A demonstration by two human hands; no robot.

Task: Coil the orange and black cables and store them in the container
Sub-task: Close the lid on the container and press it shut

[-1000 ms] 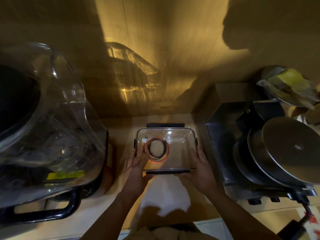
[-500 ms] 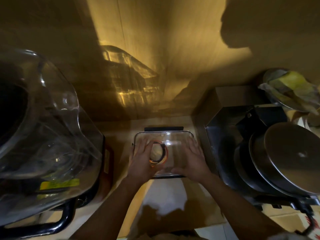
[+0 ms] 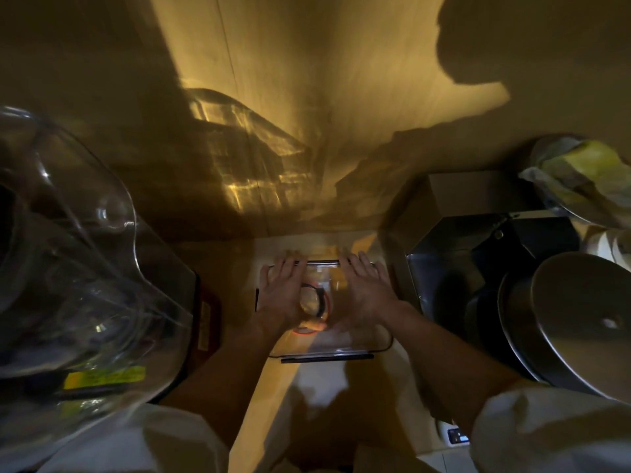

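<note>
A clear rectangular container (image 3: 362, 346) with a transparent lid and black clips sits on the counter in front of me. Inside it lie the coiled black cable (image 3: 320, 297) and the coiled orange cable (image 3: 305, 332), seen through the lid between my hands. My left hand (image 3: 283, 291) lies flat on the lid's left half, fingers stretched to the far edge. On the right half my right hand (image 3: 367, 288) lies the same way, fingertips at the far clip (image 3: 322, 263). Both palms press on the lid.
A large clear blender jug (image 3: 78, 285) on a black base crowds the left. At the right stand a steel appliance (image 3: 454, 268) and a round metal lid (image 3: 587, 322). A wooden wall rises just behind the container. A plastic bag (image 3: 580, 175) lies at the far right.
Both hands have slid from the container's near corners forward over the lid to its far edge. The view has moved closer to the counter.
</note>
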